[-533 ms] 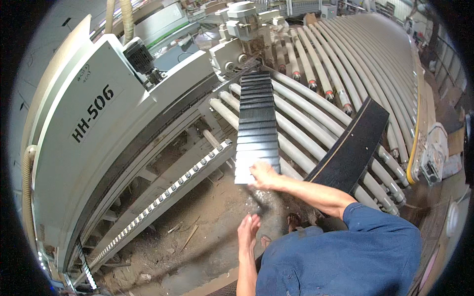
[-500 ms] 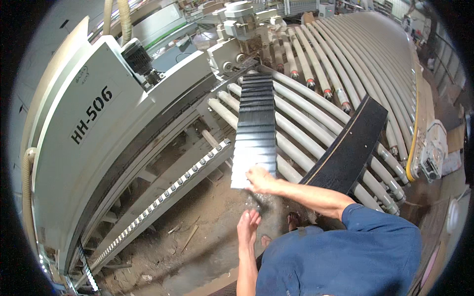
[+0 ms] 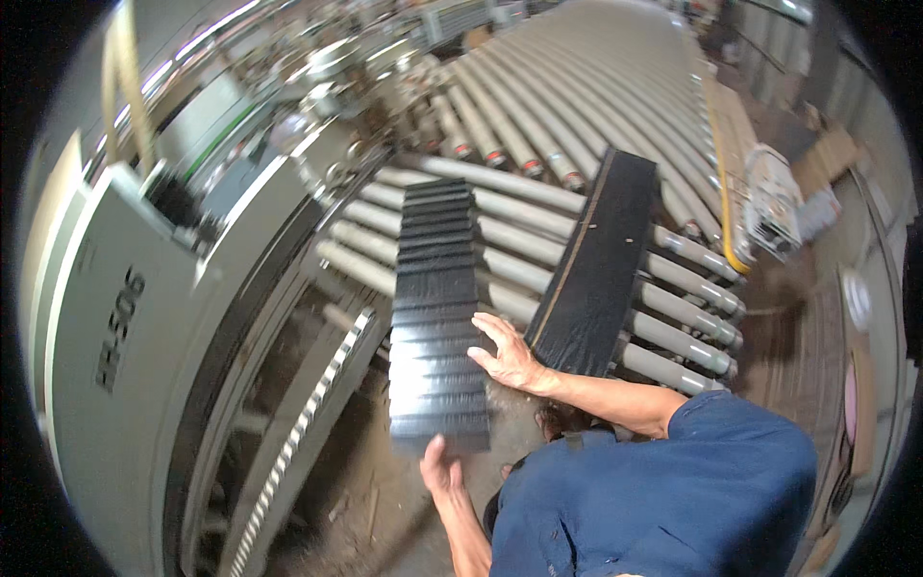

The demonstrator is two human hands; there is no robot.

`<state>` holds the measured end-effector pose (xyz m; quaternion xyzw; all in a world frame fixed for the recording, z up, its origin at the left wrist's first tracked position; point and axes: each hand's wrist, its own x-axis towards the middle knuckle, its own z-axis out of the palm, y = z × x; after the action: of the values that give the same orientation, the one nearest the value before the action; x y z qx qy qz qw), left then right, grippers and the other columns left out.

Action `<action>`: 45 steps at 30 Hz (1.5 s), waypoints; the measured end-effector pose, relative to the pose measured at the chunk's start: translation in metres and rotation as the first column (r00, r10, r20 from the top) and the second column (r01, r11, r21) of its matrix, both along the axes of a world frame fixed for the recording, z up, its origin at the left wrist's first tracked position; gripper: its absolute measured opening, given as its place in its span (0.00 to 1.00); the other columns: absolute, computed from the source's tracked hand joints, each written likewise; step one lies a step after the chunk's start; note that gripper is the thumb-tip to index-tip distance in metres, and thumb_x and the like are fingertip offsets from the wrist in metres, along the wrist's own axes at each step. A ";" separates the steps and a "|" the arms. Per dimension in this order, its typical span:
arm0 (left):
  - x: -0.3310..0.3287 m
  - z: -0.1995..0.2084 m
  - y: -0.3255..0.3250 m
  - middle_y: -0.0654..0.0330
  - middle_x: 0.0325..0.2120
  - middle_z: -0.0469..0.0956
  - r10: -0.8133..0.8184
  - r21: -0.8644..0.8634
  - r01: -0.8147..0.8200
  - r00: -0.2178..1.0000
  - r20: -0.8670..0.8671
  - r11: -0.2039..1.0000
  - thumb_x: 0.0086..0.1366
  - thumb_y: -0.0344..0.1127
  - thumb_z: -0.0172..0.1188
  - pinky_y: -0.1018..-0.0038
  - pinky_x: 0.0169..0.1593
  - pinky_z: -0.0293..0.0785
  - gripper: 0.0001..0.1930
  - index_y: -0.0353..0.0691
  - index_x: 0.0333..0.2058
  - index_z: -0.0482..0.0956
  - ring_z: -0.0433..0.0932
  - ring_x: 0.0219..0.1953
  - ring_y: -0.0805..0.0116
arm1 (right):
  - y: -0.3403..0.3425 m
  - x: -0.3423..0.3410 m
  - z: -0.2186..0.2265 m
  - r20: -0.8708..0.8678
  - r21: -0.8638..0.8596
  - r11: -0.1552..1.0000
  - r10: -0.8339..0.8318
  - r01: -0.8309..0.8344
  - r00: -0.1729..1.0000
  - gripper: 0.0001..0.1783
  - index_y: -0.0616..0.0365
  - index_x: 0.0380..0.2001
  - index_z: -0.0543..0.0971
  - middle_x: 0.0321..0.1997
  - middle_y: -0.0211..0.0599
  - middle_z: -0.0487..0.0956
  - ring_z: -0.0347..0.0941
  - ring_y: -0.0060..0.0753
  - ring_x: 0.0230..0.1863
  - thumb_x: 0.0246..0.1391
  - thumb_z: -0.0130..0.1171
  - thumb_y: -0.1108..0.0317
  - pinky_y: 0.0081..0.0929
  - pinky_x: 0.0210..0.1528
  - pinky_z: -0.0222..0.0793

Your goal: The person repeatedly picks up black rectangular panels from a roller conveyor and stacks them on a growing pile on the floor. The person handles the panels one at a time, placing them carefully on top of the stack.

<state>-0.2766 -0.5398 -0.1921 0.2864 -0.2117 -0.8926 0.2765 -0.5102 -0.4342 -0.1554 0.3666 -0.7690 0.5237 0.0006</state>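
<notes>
A long row of overlapping black strips (image 3: 435, 288), shiny on its near half, lies on the rollers and juts over their near ends toward me. My right hand (image 3: 510, 358) is at its right side, fingers spread and fingertips close against the edge. My left hand (image 3: 444, 471) is at the near end, one fingertip up against the end edge and the thumb apart; its other fingers are partly hidden. To the right, a wide black panel (image 3: 601, 260) with a light line along its left edge lies across the rollers.
Pale conveyor rollers (image 3: 687, 306) run beneath both pieces and continue into the distance. A large light-coloured machine (image 3: 115, 385) stands on the left, with a toothed white rail (image 3: 298, 442) beside it. A yellow-edged guard and motor unit (image 3: 772, 207) are at the right. Debris lies on the floor.
My right hand has moved off the near top of the strips to their right side, its fingers spreading. My left hand has come to the near end. The view has swung to the right.
</notes>
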 end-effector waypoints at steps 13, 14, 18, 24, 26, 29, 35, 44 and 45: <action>-0.061 0.045 0.062 0.54 0.54 0.73 -0.457 -0.057 0.454 0.882 -0.118 0.889 0.48 0.26 0.68 0.56 0.61 0.69 0.40 0.37 0.61 0.63 0.73 0.55 0.54 | 0.127 -0.034 0.002 0.284 0.024 0.756 -0.632 0.654 0.721 0.50 0.74 0.68 0.46 0.74 0.65 0.44 0.39 0.55 0.76 0.56 0.60 0.55 0.38 0.76 0.36; -0.069 0.045 0.069 0.55 0.54 0.73 -0.488 -0.031 0.489 0.863 -0.129 0.872 0.48 0.26 0.68 0.56 0.61 0.69 0.40 0.37 0.61 0.63 0.73 0.55 0.54 | 0.138 -0.039 -0.002 0.244 0.092 0.730 -0.676 0.677 0.696 0.49 0.74 0.68 0.47 0.74 0.66 0.44 0.39 0.56 0.76 0.55 0.60 0.57 0.39 0.76 0.37; -0.090 0.042 0.093 0.56 0.53 0.73 -0.590 0.077 0.597 0.802 -0.097 0.799 0.52 0.26 0.67 0.57 0.61 0.67 0.36 0.38 0.60 0.64 0.73 0.54 0.56 | 0.163 -0.058 -0.017 0.118 0.221 0.668 -0.741 0.710 0.661 0.47 0.73 0.68 0.50 0.74 0.66 0.44 0.39 0.56 0.76 0.54 0.61 0.59 0.39 0.75 0.38; -0.114 0.012 0.101 0.54 0.55 0.70 -0.722 0.062 0.729 0.656 0.218 0.681 0.61 0.34 0.64 0.47 0.59 0.66 0.31 0.40 0.62 0.63 0.71 0.56 0.55 | 0.187 -0.090 -0.030 0.213 0.117 0.705 -0.706 0.700 0.676 0.49 0.68 0.70 0.44 0.76 0.57 0.43 0.36 0.49 0.77 0.55 0.61 0.64 0.36 0.76 0.36; -0.127 0.012 0.105 0.55 0.53 0.73 -0.729 0.060 0.744 0.630 0.268 0.665 0.63 0.37 0.63 0.48 0.58 0.67 0.27 0.40 0.59 0.66 0.72 0.55 0.55 | 0.190 -0.104 -0.037 0.213 0.081 0.696 -0.711 0.713 0.670 0.48 0.66 0.71 0.44 0.76 0.56 0.43 0.37 0.48 0.77 0.56 0.60 0.64 0.36 0.76 0.36; -0.149 0.019 0.112 0.56 0.52 0.73 -0.740 0.089 0.748 0.619 0.263 0.657 0.66 0.37 0.60 0.50 0.57 0.68 0.22 0.39 0.56 0.69 0.74 0.52 0.57 | 0.195 -0.125 -0.040 0.224 0.052 0.695 -0.708 0.717 0.670 0.48 0.65 0.71 0.44 0.76 0.55 0.44 0.38 0.47 0.77 0.56 0.59 0.63 0.35 0.76 0.36; -0.168 0.002 0.125 0.57 0.44 0.77 -0.691 0.118 0.712 0.606 0.394 0.692 0.63 0.37 0.63 0.59 0.47 0.71 0.21 0.38 0.52 0.71 0.76 0.42 0.61 | 0.197 -0.152 -0.038 0.313 0.049 0.709 -0.680 0.703 0.664 0.47 0.65 0.71 0.41 0.76 0.56 0.42 0.36 0.47 0.77 0.58 0.56 0.64 0.34 0.76 0.34; -0.181 0.018 0.128 0.56 0.49 0.72 -0.685 0.077 0.771 0.510 0.521 0.632 0.64 0.43 0.62 0.52 0.51 0.70 0.21 0.40 0.51 0.71 0.70 0.49 0.56 | 0.198 -0.161 -0.038 0.337 0.022 0.721 -0.658 0.693 0.674 0.45 0.58 0.72 0.40 0.76 0.55 0.44 0.40 0.47 0.77 0.61 0.52 0.63 0.37 0.75 0.40; -0.182 0.019 0.127 0.57 0.49 0.73 -0.677 0.089 0.766 0.500 0.540 0.636 0.63 0.43 0.62 0.52 0.51 0.70 0.21 0.40 0.51 0.71 0.70 0.49 0.56 | 0.198 -0.162 -0.038 0.294 0.055 0.720 -0.674 0.692 0.678 0.44 0.61 0.72 0.40 0.76 0.55 0.45 0.41 0.47 0.76 0.62 0.52 0.64 0.36 0.74 0.41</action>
<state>-0.4584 -0.4126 -0.1735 0.3800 -0.4508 -0.7897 -0.1699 -0.6720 -0.2364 -0.1935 -0.0290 -0.8249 0.5569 0.0929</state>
